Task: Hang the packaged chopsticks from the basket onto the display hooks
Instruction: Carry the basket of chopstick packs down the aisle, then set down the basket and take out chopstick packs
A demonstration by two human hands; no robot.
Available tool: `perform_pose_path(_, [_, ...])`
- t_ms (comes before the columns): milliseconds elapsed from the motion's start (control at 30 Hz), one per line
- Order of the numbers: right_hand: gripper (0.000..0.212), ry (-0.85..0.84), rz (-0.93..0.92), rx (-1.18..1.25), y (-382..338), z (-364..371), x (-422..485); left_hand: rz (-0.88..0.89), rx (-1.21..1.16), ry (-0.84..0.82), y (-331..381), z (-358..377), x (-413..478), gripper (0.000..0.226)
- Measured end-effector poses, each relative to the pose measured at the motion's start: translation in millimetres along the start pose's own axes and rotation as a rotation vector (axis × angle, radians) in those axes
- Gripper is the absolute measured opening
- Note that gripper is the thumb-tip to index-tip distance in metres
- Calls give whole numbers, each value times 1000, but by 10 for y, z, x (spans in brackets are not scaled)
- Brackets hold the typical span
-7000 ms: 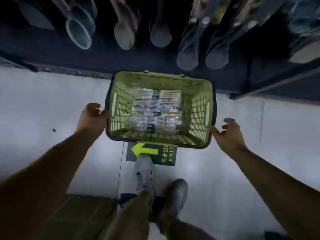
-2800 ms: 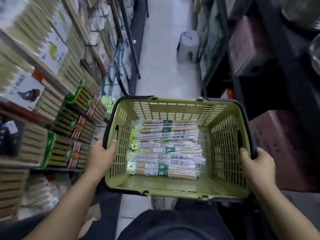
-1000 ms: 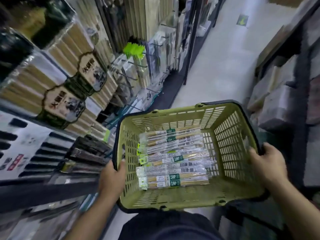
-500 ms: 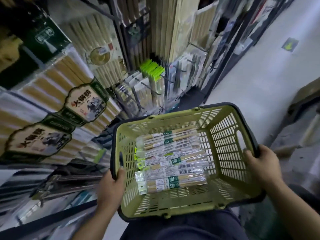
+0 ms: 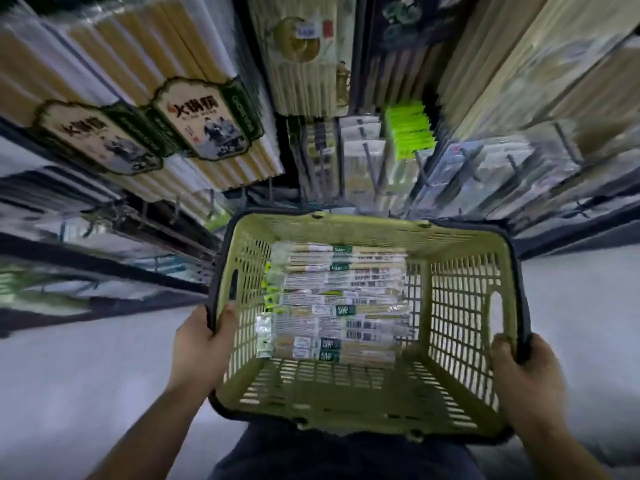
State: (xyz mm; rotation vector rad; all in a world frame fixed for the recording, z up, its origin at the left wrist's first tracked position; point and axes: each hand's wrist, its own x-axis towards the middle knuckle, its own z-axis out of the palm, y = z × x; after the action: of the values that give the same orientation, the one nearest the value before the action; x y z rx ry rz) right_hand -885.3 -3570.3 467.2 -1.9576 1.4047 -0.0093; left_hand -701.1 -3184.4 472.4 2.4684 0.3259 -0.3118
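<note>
The left hand (image 5: 202, 344) is gripping the left rim of the green basket (image 5: 464, 306), thumb hooked inside the wall, while the right hand (image 5: 523, 379) is clutching the right rim the same way. The packaged chopsticks (image 5: 336, 303) are lying stacked crosswise on the basket floor, nearer its left side. Just beyond the basket, display hooks (image 5: 372, 161) are jutting from the shelving, carrying hanging packets.

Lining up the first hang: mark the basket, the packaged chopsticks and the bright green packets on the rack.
basket (image 5: 363, 230): head view, far wall just under the rim.
packaged chopsticks (image 5: 332, 303): head view, middle of the stack.
bright green packets (image 5: 410, 133): head view, header cards of the hanging row.
</note>
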Motion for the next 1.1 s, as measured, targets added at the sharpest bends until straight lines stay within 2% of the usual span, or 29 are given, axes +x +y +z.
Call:
perform_pose_path(200, [16, -60, -74, -41, 160, 222, 223, -121, -53, -4, -432, 279, -206, 37])
perform_pose_path(300, [18, -115, -82, -100, 308, 490, 271, -182, -22, -17, -750, 472, -183, 39])
perform_pose_path(500, [28, -99, -92, -182, 715, 1256, 422, -242, -3, -26, -1478, 1023, 14, 40])
perform_pose_path(633, [30, -117, -109, -213, 1112, 1891, 681, -274, 0, -37, -2006, 1553, 219, 43])
perform_pose_path(867, [28, -126, -105, -233, 1813, 2998, 1249, -232, 46, -46, -2831, 2697, 661, 41])
perform_pose_path(1100, [24, -132, -83, -257, 2265, 4006, 1852, -216, 76, -27, -3424, 3741, 1248, 36])
